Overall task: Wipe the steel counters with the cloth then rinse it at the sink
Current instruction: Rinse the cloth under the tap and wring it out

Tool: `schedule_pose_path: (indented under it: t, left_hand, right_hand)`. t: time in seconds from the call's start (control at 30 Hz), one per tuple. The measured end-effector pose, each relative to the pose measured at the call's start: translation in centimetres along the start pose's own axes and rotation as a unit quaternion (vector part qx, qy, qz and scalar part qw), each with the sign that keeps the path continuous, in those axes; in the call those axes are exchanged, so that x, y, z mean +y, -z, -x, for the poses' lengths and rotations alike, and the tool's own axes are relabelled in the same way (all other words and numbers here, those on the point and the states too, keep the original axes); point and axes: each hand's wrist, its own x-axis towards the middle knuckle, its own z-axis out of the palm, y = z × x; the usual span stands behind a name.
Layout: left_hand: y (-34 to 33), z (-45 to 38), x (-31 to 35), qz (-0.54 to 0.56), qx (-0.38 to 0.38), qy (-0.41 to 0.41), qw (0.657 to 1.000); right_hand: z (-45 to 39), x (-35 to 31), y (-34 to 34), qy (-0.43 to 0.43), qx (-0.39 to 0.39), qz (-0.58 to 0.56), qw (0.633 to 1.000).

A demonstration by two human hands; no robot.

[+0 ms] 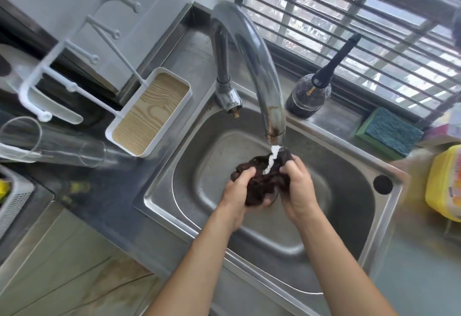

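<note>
Both hands grip dark cloth (259,186) over sink (349,166): left hand (237,191), right hand (296,191), fingers curled round bunched fabric; faucet (249,49) stream strikes cloth.

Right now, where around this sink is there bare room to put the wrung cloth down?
Bare steel shows on the sink rim's front left corner and behind the faucet. The right side is crowded: bottle, sponge, yellow tub. Both hands hold the cloth.

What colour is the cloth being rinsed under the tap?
Dark brown, nearly maroon: the cloth shows best in the head view.
</note>
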Motion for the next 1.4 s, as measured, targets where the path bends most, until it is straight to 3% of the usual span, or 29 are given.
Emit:
schedule_pose_path:
  t: [0.1, 0.2, 0.33, 0.4, 0.47, 0.53, 0.6, 0.67, 0.73, 0.87, 0.93, 1.07, 1.13, 1.27, 1.33, 1.4]
  left_hand:
    - [0.3, -0.9, 0.8, 0.012, 0.121, -0.019, 0.992]
    - [0.0, -0.9, 0.5, 0.003, 0.077, -0.011, 0.997]
    - [-0.9, -0.3, -0.6, -0.008, 0.014, -0.009, 1.000]
    - [-1.3, 0.2, -0.9, -0.017, 0.000, -0.045, 0.999]
    - [-2.0, 0.8, -0.7, -0.055, -0.002, -0.045, 0.997]
    - [-2.3, 0.9, -0.4, -0.103, -0.005, -0.052, 0.993]
    - [-2.1, 0.2, 0.5, -0.109, 0.041, -0.064, 0.991]
    - [-1.7, -0.8, 1.2, -0.093, 0.103, -0.084, 0.987]
    - [-1.5, -0.9, 0.8, -0.089, 0.107, -0.079, 0.987]
    - [-2.5, 1.4, -1.0, -0.134, 0.028, -0.080, 0.987]
    - [-2.8, 1.5, -1.5, -0.130, 0.023, -0.098, 0.987]
    - [-2.2, 1.0, -0.1, -0.023, 0.043, -0.043, 0.998]
    - [-1.6, 0.6, 0.3, -0.024, 0.066, -0.033, 0.997]
    - [-0.3, -0.5, 0.4, -0.087, 0.169, -0.112, 0.975]
    - [-0.1, -0.5, 0.5, -0.063, 0.165, -0.091, 0.980]
    - [-0.3, -0.1, 0.3, -0.022, 0.124, -0.039, 0.991]
  right_hand:
    - [3.0, 2.1, -0.1, 0.087, -0.037, 0.140, 0.986]
    - [5.8, 4.3, -1.3, 0.197, -0.067, 0.292, 0.934]
    - [4.8, 4.2, -3.0, 0.273, 0.091, 0.369, 0.884]
    - [2.0, 3.4, -2.9, 0.207, 0.121, 0.335, 0.911]
    - [-0.7, 1.9, -2.0, 0.080, 0.134, 0.244, 0.957]
    - [-1.3, 0.7, -1.4, 0.007, 0.172, 0.207, 0.963]
    - [1.2, 0.9, -2.5, 0.057, 0.166, 0.256, 0.951]
    - [5.4, 1.7, -4.2, 0.149, 0.109, 0.292, 0.938]
    - [6.1, 1.6, -4.5, 0.184, 0.104, 0.329, 0.920]
    - [-0.9, -0.9, -2.1, -0.009, 0.176, 0.287, 0.942]
    - [-2.4, -1.2, -1.4, -0.052, 0.183, 0.229, 0.955]
    - [0.1, 1.4, -1.4, -0.056, 0.069, 0.195, 0.977]
    - [1.4, 2.2, -1.0, -0.027, 0.044, 0.219, 0.974]
    - [4.0, 2.1, -1.1, 0.130, 0.076, 0.265, 0.952]
    - [6.0, 2.7, -2.5, 0.205, 0.027, 0.296, 0.933]
    - [6.3, 3.1, -3.4, 0.232, 0.026, 0.333, 0.913]
